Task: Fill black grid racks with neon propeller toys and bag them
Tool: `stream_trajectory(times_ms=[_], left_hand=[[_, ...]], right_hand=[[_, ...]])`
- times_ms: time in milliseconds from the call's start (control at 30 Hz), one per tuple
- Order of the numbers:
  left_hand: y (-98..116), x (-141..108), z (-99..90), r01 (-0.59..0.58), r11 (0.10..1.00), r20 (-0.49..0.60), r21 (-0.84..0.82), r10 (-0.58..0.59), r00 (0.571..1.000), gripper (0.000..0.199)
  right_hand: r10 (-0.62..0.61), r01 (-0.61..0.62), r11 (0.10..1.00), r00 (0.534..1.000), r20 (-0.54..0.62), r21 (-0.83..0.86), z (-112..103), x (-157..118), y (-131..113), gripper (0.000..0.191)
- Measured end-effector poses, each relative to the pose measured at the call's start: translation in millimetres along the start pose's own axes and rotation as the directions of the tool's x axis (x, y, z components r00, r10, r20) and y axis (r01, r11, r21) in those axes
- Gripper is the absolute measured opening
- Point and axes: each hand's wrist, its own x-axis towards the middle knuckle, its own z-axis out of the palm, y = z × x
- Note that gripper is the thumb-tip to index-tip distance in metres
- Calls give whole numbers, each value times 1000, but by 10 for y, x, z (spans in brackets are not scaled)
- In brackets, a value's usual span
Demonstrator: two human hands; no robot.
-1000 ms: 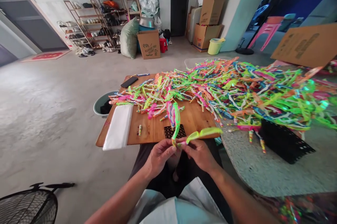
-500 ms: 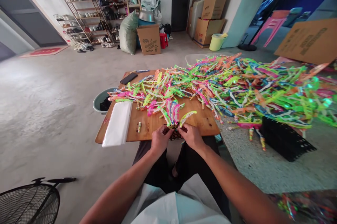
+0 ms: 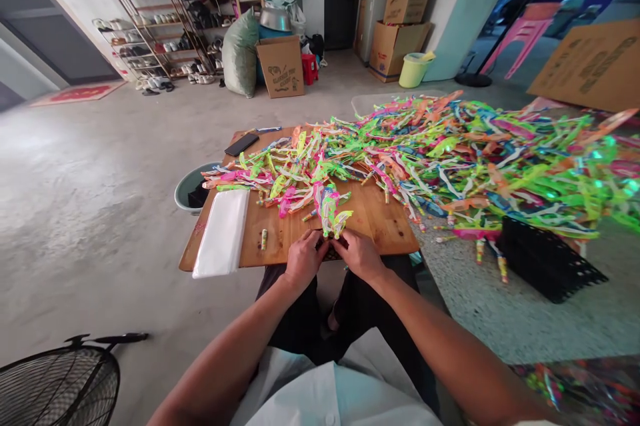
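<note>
At the near edge of the wooden table [image 3: 380, 213], my left hand [image 3: 305, 257] and my right hand [image 3: 361, 255] face each other with fingers closed. Between them stands a small upright cluster of bright plastic toys [image 3: 329, 211], pink, green and yellow. Both hands pinch toys low, near their bases; the fingers hide the exact hold. A black perforated basket [image 3: 332, 254] shows partly beneath my fingers, over my lap. Just beyond lies a large heap of similar toys [image 3: 425, 146], some with small patterned tubes at their ends.
A stack of clear plastic bags [image 3: 221, 233] and a single small tube [image 3: 264, 239] lie on the table's left side. Behind them is a phone [image 3: 242, 144]. A basin [image 3: 186, 189] stands left, another black basket [image 3: 545, 259] right, and a fan [image 3: 60, 379] lower left.
The green and yellow toys, earlier splayed to either side, now stand closer together against the pink ones. Both hands stay in nearly the same place. The view has tilted down slightly.
</note>
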Motion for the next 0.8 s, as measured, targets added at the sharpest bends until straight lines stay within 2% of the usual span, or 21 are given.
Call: stream_trajectory(times_ms=[233, 400, 533, 700, 800], left_hand=[[-46, 8, -63, -98, 995, 78, 21, 96, 992, 10], [-27, 12, -97, -166, 986, 108, -14, 166, 980, 16], [-87, 56, -141, -93, 983, 129, -160, 114, 985, 19], [-215, 108, -208, 114, 930, 166, -349, -59, 984, 23], [-210, 112, -218, 109, 923, 192, -369, -39, 981, 23]], right_hand=[[-32, 32, 999, 999, -4, 38, 14, 27, 18, 18], [-66, 66, 996, 998, -1, 54, 4, 24, 20, 20], [-42, 40, 996, 999, 19, 75, -21, 29, 0, 18], [13, -16, 996, 999, 31, 86, -32, 44, 30, 15], [8, -12, 994, 999, 43, 108, -21, 43, 60, 16]])
